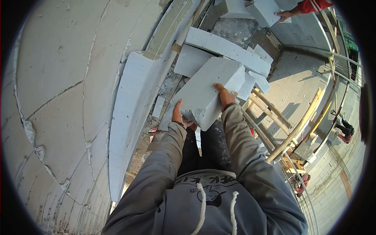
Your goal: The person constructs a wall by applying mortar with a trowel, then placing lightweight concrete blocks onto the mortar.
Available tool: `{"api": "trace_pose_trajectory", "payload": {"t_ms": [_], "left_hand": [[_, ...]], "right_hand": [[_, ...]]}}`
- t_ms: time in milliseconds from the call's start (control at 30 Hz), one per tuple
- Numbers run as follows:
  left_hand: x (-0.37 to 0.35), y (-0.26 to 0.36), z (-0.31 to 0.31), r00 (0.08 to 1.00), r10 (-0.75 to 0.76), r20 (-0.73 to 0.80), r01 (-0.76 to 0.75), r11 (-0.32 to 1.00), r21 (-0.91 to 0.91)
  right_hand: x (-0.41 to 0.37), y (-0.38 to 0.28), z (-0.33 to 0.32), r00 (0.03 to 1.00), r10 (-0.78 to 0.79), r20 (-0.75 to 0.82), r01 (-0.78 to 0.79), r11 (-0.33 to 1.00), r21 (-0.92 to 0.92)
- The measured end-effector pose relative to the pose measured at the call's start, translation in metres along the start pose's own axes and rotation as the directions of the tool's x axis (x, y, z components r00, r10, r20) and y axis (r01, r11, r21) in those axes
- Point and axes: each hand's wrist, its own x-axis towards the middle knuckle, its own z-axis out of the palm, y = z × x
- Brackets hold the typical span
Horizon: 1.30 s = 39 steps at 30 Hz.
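Observation:
I hold a large pale grey concrete block point(203, 92) in front of my chest with both hands. My left hand point(178, 113) grips its near left edge from below. My right hand point(225, 96) presses on its right side, fingers spread over the top face. The block is tilted, its chipped corner pointing down toward me. To my left rises a block wall point(58, 78) with mortar joints, and its top course point(129, 102) runs away from me.
More grey blocks point(223, 47) are stacked ahead on the scaffold platform. Another person's hand in a red sleeve point(288, 15) touches a block at the top. Bamboo scaffold poles point(290, 129) run on the right, with a drop to the ground and people below.

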Motion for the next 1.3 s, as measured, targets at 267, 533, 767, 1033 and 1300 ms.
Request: {"api": "trace_pose_trajectory", "payload": {"t_ms": [267,533,767,1033,1300], "left_hand": [[0.007,0.033,0.001,0.984,-0.151,-0.091,0.147,0.988,-0.054],[0.024,0.039,-0.007,0.989,-0.146,-0.030,0.147,0.989,0.001],[0.023,0.043,-0.012,0.962,-0.235,-0.137,0.223,0.970,-0.099],[0.022,0.044,-0.018,0.969,-0.221,0.107,0.228,0.972,-0.057],[-0.095,0.093,0.060,0.876,0.337,0.346,-0.344,0.938,-0.041]], "right_hand": [[-0.075,-0.049,-0.078,0.735,-0.547,0.399,0.676,0.547,-0.494],[-0.043,-0.107,-0.048,0.056,-0.122,0.991,0.588,-0.798,-0.132],[-0.032,-0.113,-0.020,-0.073,-0.072,0.995,0.613,-0.790,-0.013],[-0.093,-0.163,-0.018,0.014,0.104,0.994,0.550,-0.832,0.079],[-0.217,-0.291,-0.031,-0.189,0.060,0.980,0.304,-0.946,0.116]]}}
